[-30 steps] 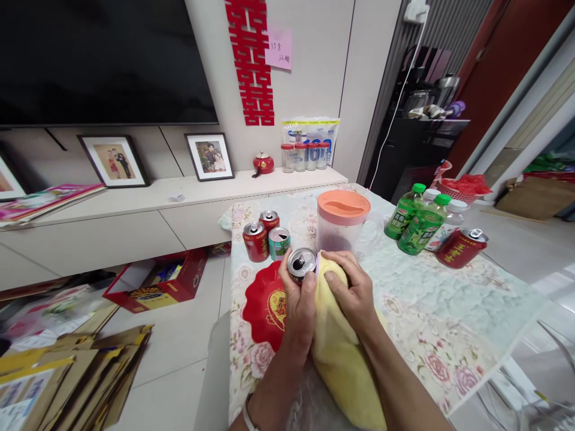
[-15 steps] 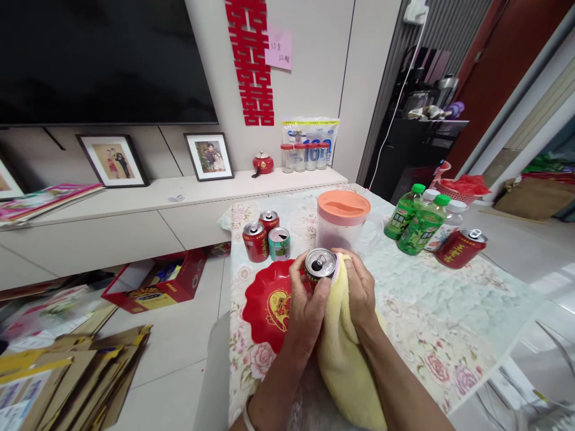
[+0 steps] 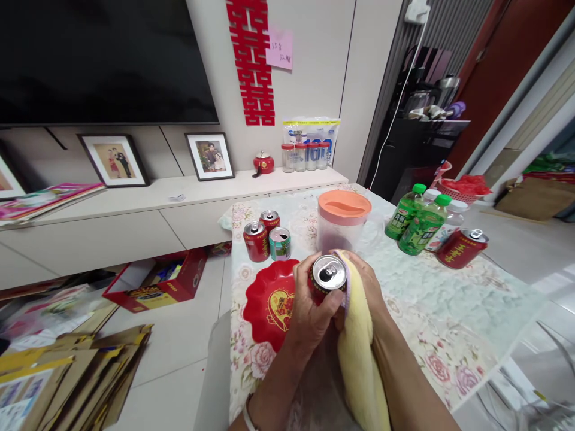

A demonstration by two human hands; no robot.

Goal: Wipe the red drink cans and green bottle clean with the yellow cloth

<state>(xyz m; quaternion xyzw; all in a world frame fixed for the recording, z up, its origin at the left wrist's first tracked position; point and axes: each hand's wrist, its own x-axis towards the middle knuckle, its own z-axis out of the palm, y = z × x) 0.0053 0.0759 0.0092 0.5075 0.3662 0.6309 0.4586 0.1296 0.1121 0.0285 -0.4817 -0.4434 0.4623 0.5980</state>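
My left hand (image 3: 309, 317) is wrapped round an opened red can (image 3: 329, 273), thumb on its near side and silver top facing up. A yellow cloth (image 3: 357, 335) with a purple edge hangs from my right hand (image 3: 366, 281), which presses it against the can's right side. Left of my hands a red scalloped plate (image 3: 263, 299) lies on the flowered tablecloth. Behind the plate stand two red cans (image 3: 256, 242) and a green can (image 3: 280, 244). Just beyond my hands is a clear tub with an orange lid (image 3: 344, 206).
Green-capped bottles (image 3: 422, 227) and a tilted red can (image 3: 462, 248) are on the right of the table (image 3: 449, 311). Glass jars (image 3: 305, 157) and framed photos (image 3: 210, 157) line the cabinet behind. A red box (image 3: 157, 281) and flattened cardboard (image 3: 76, 383) lie on the floor at left.
The can has moved slightly right and nearer to me. My right hand has shifted behind the cloth and round the can's far side, and the cloth hangs narrower and further right.
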